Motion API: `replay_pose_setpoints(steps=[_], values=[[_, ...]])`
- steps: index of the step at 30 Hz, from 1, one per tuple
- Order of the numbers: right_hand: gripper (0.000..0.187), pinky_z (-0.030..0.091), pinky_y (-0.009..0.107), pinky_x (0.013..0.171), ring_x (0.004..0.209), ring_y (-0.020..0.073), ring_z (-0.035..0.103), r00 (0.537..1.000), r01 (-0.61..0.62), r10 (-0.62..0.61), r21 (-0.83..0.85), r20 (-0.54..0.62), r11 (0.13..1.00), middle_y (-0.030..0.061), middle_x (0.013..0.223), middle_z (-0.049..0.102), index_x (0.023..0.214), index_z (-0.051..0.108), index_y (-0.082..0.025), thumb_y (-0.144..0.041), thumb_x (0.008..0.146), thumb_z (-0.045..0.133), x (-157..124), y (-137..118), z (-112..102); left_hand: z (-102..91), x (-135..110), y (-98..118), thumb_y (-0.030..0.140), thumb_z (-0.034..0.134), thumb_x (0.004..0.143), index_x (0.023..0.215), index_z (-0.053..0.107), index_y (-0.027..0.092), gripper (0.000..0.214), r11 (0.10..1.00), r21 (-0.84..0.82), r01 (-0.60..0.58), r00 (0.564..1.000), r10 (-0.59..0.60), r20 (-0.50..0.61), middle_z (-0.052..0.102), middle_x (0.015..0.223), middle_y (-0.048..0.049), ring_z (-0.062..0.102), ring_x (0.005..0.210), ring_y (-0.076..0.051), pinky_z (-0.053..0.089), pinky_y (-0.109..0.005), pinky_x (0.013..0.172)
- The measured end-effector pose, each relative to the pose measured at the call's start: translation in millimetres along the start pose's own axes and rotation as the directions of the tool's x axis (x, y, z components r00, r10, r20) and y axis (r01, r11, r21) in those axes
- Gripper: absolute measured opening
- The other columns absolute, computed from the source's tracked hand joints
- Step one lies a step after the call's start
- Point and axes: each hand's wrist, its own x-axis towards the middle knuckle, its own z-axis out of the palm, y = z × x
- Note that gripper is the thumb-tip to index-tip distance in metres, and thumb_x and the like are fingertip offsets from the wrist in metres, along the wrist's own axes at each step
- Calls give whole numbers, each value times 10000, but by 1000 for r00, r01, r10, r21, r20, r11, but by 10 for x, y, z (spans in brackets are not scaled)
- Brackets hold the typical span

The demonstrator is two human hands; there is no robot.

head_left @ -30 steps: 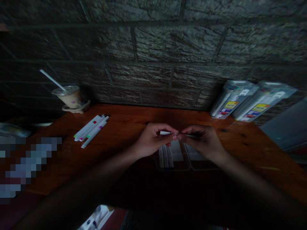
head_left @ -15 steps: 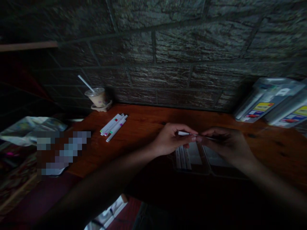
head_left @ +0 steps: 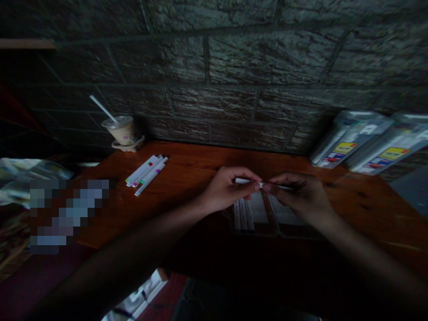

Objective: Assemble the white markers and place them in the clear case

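A slim white marker pen lies level between my two hands. My left hand pinches it from the left between thumb and fingers. From the right, my right hand pinches its other end, the fingertips of both hands nearly meeting. Below them on the table lies an open clear case. Several white markers lie side by side in its left half, while the right half is partly covered by my right hand and forearm. Farther left, a small pile of white markers with coloured marks rests on the wood.
A lidded drink cup with a straw stands on a holder at the back left. Two clear packs lean against the brick wall at the right. A crumpled plastic bag and a blurred-out patch are at the left of the wooden table.
The view has shifted slightly right, so everything appears farther left. Both hands still pinch the marker, and a white bit now shows between the fingertips.
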Motion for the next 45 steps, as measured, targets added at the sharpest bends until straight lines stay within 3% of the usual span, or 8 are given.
replay_pose_setpoints(steps=[5, 10, 16, 24, 36, 45], values=[[145, 460, 207, 432, 459, 88, 575, 998, -51, 48, 93, 29, 994, -4, 679, 757, 834, 826, -228, -355, 791, 879, -19, 39, 1, 4, -3, 6, 302, 810, 843, 961, 796, 143, 198, 999, 34, -18, 1000, 18, -9, 756, 780, -35, 642, 591, -102, 518, -207, 569], [122, 509, 214, 447, 450, 83, 596, 996, -90, 86, 221, 29, 971, 11, 720, 783, 877, 834, -222, -324, 815, 858, 1, 16, -17, 4, 5, 32, 287, 783, 868, 1023, 798, 146, 210, 1000, 23, 19, 999, -18, -48, 774, 826, -49, 634, 598, -95, 507, -210, 576], [134, 482, 218, 428, 452, 86, 585, 993, -110, 114, 374, 12, 921, 20, 721, 787, 852, 821, -217, -326, 798, 877, 20, 16, -26, -24, 33, 69, 266, 776, 863, 981, 788, 143, 171, 995, -98, 28, 993, -39, -113, 749, 776, -29, 620, 568, -87, 509, -215, 574], [149, 449, 234, 418, 459, 96, 553, 980, -127, 179, 422, -87, 898, 1, 709, 771, 827, 809, -240, -334, 756, 901, 30, -23, -65, -79, 58, 0, 277, 799, 834, 945, 783, 154, 166, 951, -306, 43, 980, -100, -173, 716, 774, -33, 625, 601, -103, 493, -224, 558], [180, 599, 204, 552, 614, 122, 746, 974, -200, 224, 551, 24, 810, 20, 801, 832, 787, 812, -240, -391, 771, 909, 39, -72, -85, -68, 62, 32, 233, 786, 833, 908, 764, 136, 124, 925, -377, 36, 979, -109, -175, 702, 729, -18, 613, 559, -90, 498, -214, 548], [203, 650, 235, 612, 658, 153, 786, 970, -223, 238, 564, 47, 795, 36, 837, 842, 820, 805, -234, -397, 766, 914, 45, -40, -94, -72, 64, 56, 235, 782, 833, 896, 748, 132, 125, 916, -400, 34, 979, -111, -172, 684, 706, -12, 616, 540, -90, 501, -214, 534]])
